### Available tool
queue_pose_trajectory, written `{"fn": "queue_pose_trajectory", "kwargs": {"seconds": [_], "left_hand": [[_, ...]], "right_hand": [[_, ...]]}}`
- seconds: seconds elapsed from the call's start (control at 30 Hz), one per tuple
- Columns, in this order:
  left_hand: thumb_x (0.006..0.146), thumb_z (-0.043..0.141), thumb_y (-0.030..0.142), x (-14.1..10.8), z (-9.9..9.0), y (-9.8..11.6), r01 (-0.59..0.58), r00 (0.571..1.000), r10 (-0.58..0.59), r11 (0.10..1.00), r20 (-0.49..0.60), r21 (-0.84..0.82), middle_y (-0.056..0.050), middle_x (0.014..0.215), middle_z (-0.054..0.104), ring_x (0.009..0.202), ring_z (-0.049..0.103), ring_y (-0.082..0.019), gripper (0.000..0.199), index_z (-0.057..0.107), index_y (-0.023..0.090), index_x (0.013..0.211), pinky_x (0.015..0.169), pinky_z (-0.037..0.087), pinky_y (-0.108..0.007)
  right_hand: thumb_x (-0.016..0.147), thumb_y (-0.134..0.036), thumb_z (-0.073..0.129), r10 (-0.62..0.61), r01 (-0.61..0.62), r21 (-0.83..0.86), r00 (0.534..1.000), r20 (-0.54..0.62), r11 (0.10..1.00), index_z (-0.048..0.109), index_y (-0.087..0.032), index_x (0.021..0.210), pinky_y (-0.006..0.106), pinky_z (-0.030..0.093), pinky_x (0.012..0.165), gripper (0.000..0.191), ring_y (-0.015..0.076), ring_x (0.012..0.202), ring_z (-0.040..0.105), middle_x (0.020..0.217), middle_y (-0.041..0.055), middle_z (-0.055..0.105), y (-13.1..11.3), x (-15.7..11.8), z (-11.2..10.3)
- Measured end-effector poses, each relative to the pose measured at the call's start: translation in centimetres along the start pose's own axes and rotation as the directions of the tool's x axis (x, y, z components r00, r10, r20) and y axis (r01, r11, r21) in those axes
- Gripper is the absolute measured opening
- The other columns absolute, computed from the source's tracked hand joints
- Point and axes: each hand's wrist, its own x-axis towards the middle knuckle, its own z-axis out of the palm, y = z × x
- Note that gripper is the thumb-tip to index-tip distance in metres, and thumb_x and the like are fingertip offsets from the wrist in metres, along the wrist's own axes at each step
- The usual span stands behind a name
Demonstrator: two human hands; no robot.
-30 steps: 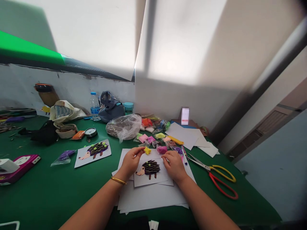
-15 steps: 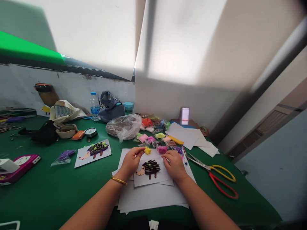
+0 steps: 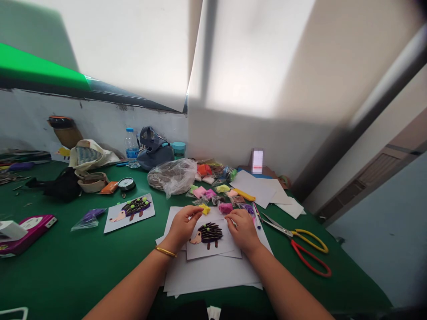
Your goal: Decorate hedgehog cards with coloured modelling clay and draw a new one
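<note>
Bare forearms [image 3: 138, 284] stretched forward and converged, the left hand [image 3: 182, 225] and right hand [image 3: 243, 227] apart, thumbs [image 3: 195, 218] drawn close to curled forefingers [image 3: 193, 208].

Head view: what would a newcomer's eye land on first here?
Probably the dark-spined hedgehog picture on white paper, between the person's left hand and right hand. Next might come the big scissors on the green table to the right, with one yellow and one red handle. Left of the hands lies a similar hedgehog card with more green dots.
</note>
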Motion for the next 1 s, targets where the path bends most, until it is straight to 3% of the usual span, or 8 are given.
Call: {"fn": "queue_pose_trajectory", "kwargs": {"seconds": [0.23, 0.4, 0.63, 0.83, 1.0], "left_hand": [[0.081, 0.065, 0.038, -0.2, -0.2, 0.4, 0.039, 0.999, -0.039, 0.999, 0.031, 0.024, -0.002, 0.078, 0.069, 0.076, 0.063, -0.018, 0.018, 0.069, 0.021, 0.077, 0.071, 0.052, -0.03], [0.089, 0.054, 0.033, 0.0, -0.2, 0.2, -0.048, 0.999, 0.047, 0.998, 0.016, 0.033, -0.005, 0.09, 0.07, 0.087, 0.064, -0.019, 0.022, 0.073, 0.023, 0.095, 0.079, 0.052, -0.031], [0.081, 0.064, 0.036, -0.1, -0.1, 0.4, 0.067, 0.998, -0.067, 0.997, -0.004, 0.037, -0.004, 0.084, 0.071, 0.078, 0.064, -0.019, 0.017, 0.071, 0.021, 0.085, 0.072, 0.053, -0.031], [0.086, 0.058, 0.034, -0.2, 0.0, 0.4, 0.008, 1.0, -0.008, 1.0, 0.002, -0.026, -0.006, 0.097, 0.072, 0.092, 0.066, -0.021, 0.021, 0.072, 0.022, 0.094, 0.085, 0.051, -0.033], [0.087, 0.056, 0.038, -0.2, 0.0, 1.6, 0.168, 0.986, -0.162, 0.968, 0.044, -0.189, -0.004, 0.078, 0.072, 0.078, 0.069, -0.02, 0.027, 0.07, 0.018, 0.1, 0.077, 0.055, -0.034]], "right_hand": [[0.09, -0.02, 0.054, 0.0, 0.0, 0.004, 1.0, -0.004, 1.0, 0.073, -0.021, 0.09, 0.038, 0.043, 0.086, 0.019, 0.023, 0.093, 0.057, 0.093, 0.0068, 0.067, -0.1, 0.1, -0.1], [0.09, -0.02, 0.054, -0.003, 0.003, 0.007, 1.0, -0.012, 1.0, 0.073, -0.021, 0.091, 0.039, 0.043, 0.086, 0.019, 0.0233, 0.094, 0.057, 0.093, 0.007, 0.067, 0.0, 0.0, 0.0], [0.091, -0.021, 0.053, 0.002, -0.002, 0.01, 1.0, -0.011, 1.0, 0.073, -0.021, 0.091, 0.039, 0.043, 0.087, 0.021, 0.0232, 0.094, 0.057, 0.093, 0.0072, 0.067, 0.0, 0.0, 0.0], [0.09, -0.02, 0.053, 0.002, -0.002, 0.008, 1.0, -0.027, 1.0, 0.073, -0.021, 0.09, 0.039, 0.043, 0.087, 0.02, 0.0229, 0.094, 0.057, 0.093, 0.0069, 0.067, 0.0, 0.0, 0.0], [0.093, -0.022, 0.049, -0.02, 0.022, 0.031, 0.997, -0.074, 0.999, 0.071, -0.02, 0.096, 0.041, 0.045, 0.089, 0.022, 0.0239, 0.097, 0.057, 0.096, 0.0082, 0.065, -0.7, 0.3, -0.6]]}}
